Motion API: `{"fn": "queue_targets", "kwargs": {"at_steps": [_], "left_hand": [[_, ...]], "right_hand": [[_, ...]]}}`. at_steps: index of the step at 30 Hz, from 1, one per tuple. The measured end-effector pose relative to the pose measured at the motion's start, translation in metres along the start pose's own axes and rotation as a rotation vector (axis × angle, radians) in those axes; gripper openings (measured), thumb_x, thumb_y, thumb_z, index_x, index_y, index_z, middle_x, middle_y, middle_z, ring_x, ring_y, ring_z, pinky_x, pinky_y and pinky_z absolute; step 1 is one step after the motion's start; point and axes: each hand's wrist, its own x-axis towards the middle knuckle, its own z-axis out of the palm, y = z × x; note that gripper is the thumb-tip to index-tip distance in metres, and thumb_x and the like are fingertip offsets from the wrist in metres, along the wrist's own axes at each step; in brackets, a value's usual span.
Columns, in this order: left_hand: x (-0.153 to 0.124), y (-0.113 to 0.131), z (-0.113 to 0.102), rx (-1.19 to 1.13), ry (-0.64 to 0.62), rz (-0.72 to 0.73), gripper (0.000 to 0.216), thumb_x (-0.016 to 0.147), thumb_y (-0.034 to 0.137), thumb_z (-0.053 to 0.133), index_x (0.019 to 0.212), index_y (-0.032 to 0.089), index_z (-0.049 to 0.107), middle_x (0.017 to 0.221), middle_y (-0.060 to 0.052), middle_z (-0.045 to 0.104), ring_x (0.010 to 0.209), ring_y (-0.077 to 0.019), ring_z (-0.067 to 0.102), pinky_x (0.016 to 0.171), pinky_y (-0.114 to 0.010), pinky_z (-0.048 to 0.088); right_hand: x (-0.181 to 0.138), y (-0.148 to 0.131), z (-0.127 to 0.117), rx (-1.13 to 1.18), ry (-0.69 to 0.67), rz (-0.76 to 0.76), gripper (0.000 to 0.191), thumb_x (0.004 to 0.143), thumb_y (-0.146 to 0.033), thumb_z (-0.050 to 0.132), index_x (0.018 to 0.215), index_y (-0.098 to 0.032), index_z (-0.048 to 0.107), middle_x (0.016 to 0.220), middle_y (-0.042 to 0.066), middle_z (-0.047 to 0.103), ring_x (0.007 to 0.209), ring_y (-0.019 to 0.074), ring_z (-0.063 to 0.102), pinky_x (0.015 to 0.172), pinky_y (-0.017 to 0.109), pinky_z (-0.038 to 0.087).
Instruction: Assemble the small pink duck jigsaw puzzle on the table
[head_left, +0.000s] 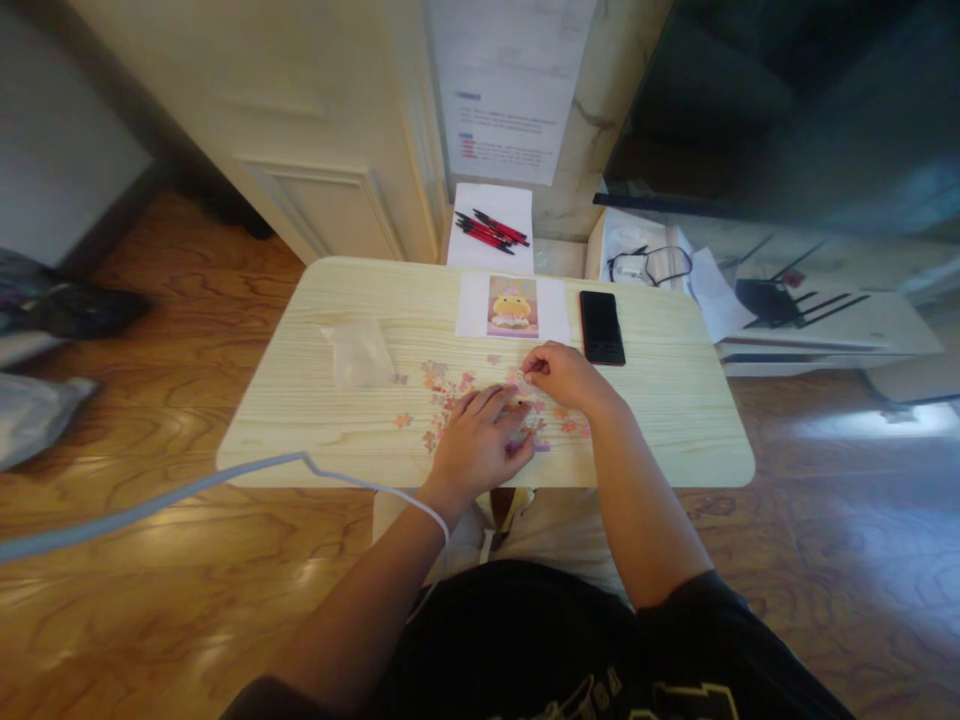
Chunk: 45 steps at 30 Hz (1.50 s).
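Loose jigsaw puzzle pieces [433, 376] in pink, orange and purple lie scattered over the middle of the pale wooden table [300, 420]. My left hand [484, 440] rests palm down among them, fingers stretched out and apart, covering part of the pile. Just beyond it on the right, my right hand [562, 375] has its thumb and fingertips pinched together low over the pieces; whatever they hold is too small to make out. Behind both hands, a picture sheet [513, 307] shows a yellow cartoon figure. One orange piece [403, 420] sits apart on the left.
A clear plastic bag [361, 354] lies left of the pieces, and a black phone [601, 327] to the right. Beyond the table's back edge, several red and black pens [491, 231] rest on white paper. A pale cable [187, 490] crosses the front left to my left wrist.
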Motion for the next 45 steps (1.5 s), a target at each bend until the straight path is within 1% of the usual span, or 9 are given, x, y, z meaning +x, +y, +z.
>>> {"fn": "queue_targets", "kwargs": {"at_steps": [3, 8, 15, 20, 23, 28, 35, 40, 45], "left_hand": [[0.000, 0.000, 0.000, 0.000, 0.003, -0.004, 0.040, 0.093, 0.042, 0.066, 0.130, 0.027, 0.071, 0.152, -0.008, 0.059, 0.144, -0.0318, 0.050, 0.120, -0.056, 0.039], [0.000, 0.001, 0.000, -0.007, 0.006, -0.002, 0.039, 0.094, 0.042, 0.065, 0.130, 0.027, 0.071, 0.151, -0.008, 0.059, 0.144, -0.0317, 0.050, 0.120, -0.055, 0.039], [0.000, 0.001, 0.000, -0.006, 0.010, -0.005, 0.040, 0.093, 0.041, 0.066, 0.130, 0.028, 0.071, 0.152, -0.008, 0.059, 0.145, -0.0318, 0.049, 0.120, -0.055, 0.039], [0.000, 0.001, 0.000, -0.005, 0.003, -0.006, 0.039, 0.093, 0.042, 0.065, 0.129, 0.027, 0.071, 0.152, -0.008, 0.059, 0.144, -0.0313, 0.049, 0.121, -0.054, 0.039], [0.000, 0.001, 0.000, -0.001, -0.004, -0.008, 0.041, 0.093, 0.042, 0.065, 0.131, 0.027, 0.070, 0.153, -0.008, 0.058, 0.145, -0.0319, 0.049, 0.121, -0.055, 0.039], [0.001, 0.002, -0.001, -0.019, 0.002, -0.006, 0.042, 0.094, 0.041, 0.065, 0.133, 0.029, 0.069, 0.154, -0.008, 0.057, 0.145, -0.0320, 0.049, 0.120, -0.055, 0.039], [0.001, 0.003, -0.002, -0.029, 0.006, -0.013, 0.039, 0.096, 0.043, 0.061, 0.131, 0.029, 0.071, 0.152, -0.008, 0.058, 0.142, -0.0326, 0.051, 0.117, -0.054, 0.042], [0.001, 0.002, 0.001, -0.030, 0.013, -0.016, 0.045, 0.095, 0.040, 0.061, 0.137, 0.026, 0.066, 0.151, -0.009, 0.059, 0.141, -0.0320, 0.052, 0.117, -0.052, 0.042], [0.000, 0.001, 0.003, -0.026, 0.022, -0.013, 0.048, 0.094, 0.041, 0.062, 0.140, 0.025, 0.063, 0.153, -0.009, 0.058, 0.143, -0.0320, 0.050, 0.118, -0.053, 0.041]], "right_hand": [[-0.001, -0.002, 0.001, -0.016, 0.015, 0.006, 0.011, 0.084, -0.010, 0.073, 0.089, -0.019, 0.075, 0.089, 0.003, 0.072, 0.081, 0.0158, 0.064, 0.078, 0.027, 0.048], [-0.001, -0.003, 0.001, -0.011, 0.017, -0.001, 0.015, 0.085, -0.010, 0.070, 0.096, -0.019, 0.076, 0.089, 0.002, 0.073, 0.081, 0.0158, 0.064, 0.076, 0.027, 0.046], [0.002, -0.004, 0.005, -0.041, 0.023, 0.020, 0.007, 0.085, -0.011, 0.071, 0.087, -0.018, 0.074, 0.089, 0.003, 0.071, 0.081, 0.0160, 0.062, 0.077, 0.028, 0.045], [0.001, -0.005, 0.005, -0.065, 0.046, -0.020, 0.008, 0.085, -0.011, 0.072, 0.088, -0.018, 0.073, 0.089, 0.002, 0.069, 0.084, 0.0163, 0.062, 0.078, 0.028, 0.046], [-0.005, -0.002, 0.002, -0.033, 0.065, -0.027, 0.009, 0.086, -0.012, 0.072, 0.088, -0.019, 0.075, 0.092, 0.003, 0.070, 0.086, 0.0166, 0.063, 0.080, 0.028, 0.047], [-0.017, 0.007, -0.003, 0.003, 0.134, 0.026, 0.019, 0.089, -0.008, 0.067, 0.096, -0.021, 0.078, 0.101, 0.004, 0.073, 0.089, 0.0167, 0.066, 0.088, 0.030, 0.051], [-0.024, 0.003, -0.004, -0.022, 0.132, 0.022, 0.016, 0.090, -0.010, 0.066, 0.094, -0.019, 0.078, 0.101, 0.006, 0.076, 0.094, 0.0193, 0.068, 0.093, 0.032, 0.051], [-0.035, 0.004, -0.005, -0.016, 0.195, 0.037, 0.025, 0.094, -0.008, 0.057, 0.103, -0.019, 0.077, 0.110, 0.008, 0.076, 0.105, 0.0216, 0.068, 0.100, 0.035, 0.050], [-0.049, 0.018, -0.010, -0.037, 0.322, 0.081, 0.030, 0.094, -0.007, 0.052, 0.106, -0.019, 0.077, 0.111, 0.009, 0.073, 0.105, 0.0225, 0.068, 0.098, 0.036, 0.052]]}}
